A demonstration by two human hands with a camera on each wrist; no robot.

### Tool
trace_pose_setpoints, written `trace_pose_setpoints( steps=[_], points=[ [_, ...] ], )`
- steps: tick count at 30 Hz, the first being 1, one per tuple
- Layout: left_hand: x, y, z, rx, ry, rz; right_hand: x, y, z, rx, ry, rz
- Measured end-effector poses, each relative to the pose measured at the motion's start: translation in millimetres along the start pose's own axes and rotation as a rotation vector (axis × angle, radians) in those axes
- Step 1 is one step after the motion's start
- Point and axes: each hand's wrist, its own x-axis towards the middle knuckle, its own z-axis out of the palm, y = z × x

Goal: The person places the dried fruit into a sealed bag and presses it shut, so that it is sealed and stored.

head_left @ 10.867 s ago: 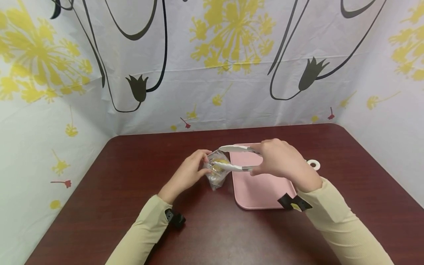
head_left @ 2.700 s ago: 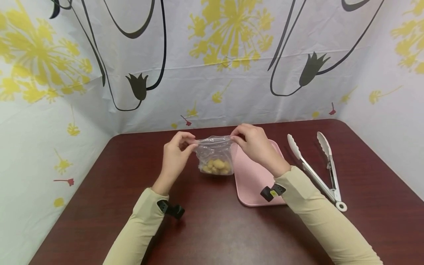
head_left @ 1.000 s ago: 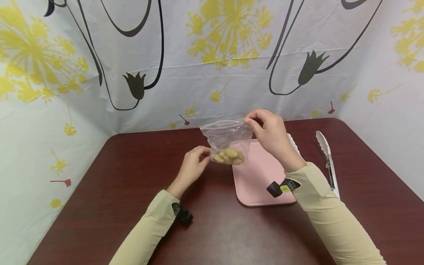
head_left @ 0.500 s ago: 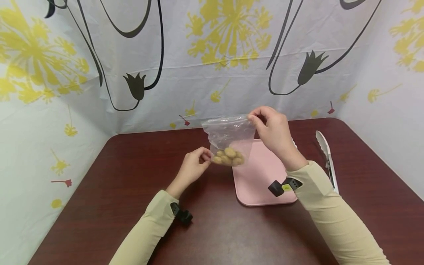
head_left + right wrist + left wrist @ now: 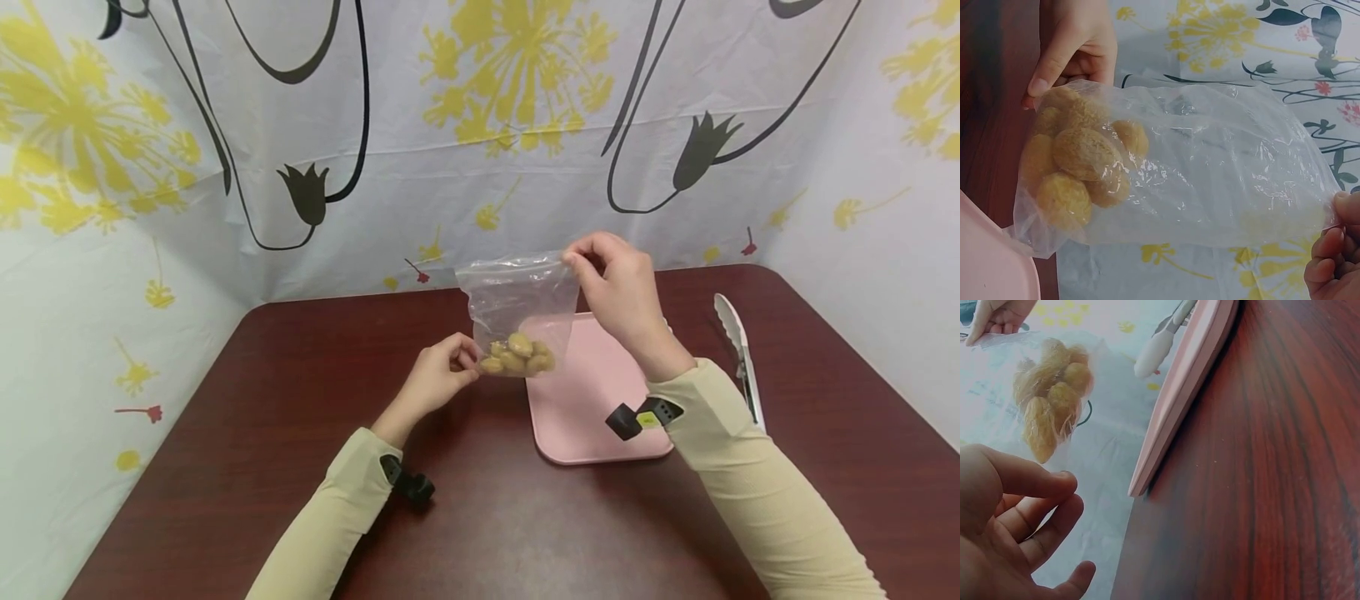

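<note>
A clear zip bag [image 5: 517, 296] hangs between my hands, above the table. Several yellow-brown oval pieces [image 5: 1088, 153] with wrinkled skins lie together along its bottom. My right hand [image 5: 624, 292] pinches the bag's upper right corner between thumb and fingers. Lower down, my left hand [image 5: 433, 377] pinches the opposite bottom corner; in the left wrist view its thumb and forefinger meet at the plastic. The top edge is stretched fairly straight, and its left end is held by neither hand.
A pink tray [image 5: 585, 425] lies on the dark red table [image 5: 480, 525], partly behind the bag and the right forearm. White-tipped metal tongs [image 5: 735, 329] rest right of the tray, mostly hidden by that arm. A patterned cloth [image 5: 480, 192] hangs behind the table.
Earlier my right hand held the tongs at the bag; they now lie on the table. Both hands held the bag's top, then my left moved to its bottom corner. The bag has risen slightly.
</note>
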Motion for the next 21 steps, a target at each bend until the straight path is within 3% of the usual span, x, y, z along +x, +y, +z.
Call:
trace_pose_setpoints(
  steps=[7,14,21],
  points=[
    [-1.1,0.6,-0.8,-0.013,-0.003,-0.009,0.9,-2.4,-0.1,0.027,0.015,0.002],
    [-2.6,-0.1,1.0,-0.016,0.02,-0.025,-0.2,-4.8,-1.9,0.045,-0.026,0.013],
    [-0.8,-1.2,2.6,0.048,0.012,0.003,-1.6,-8.0,-0.7,0.077,-0.042,0.011]
  ],
)
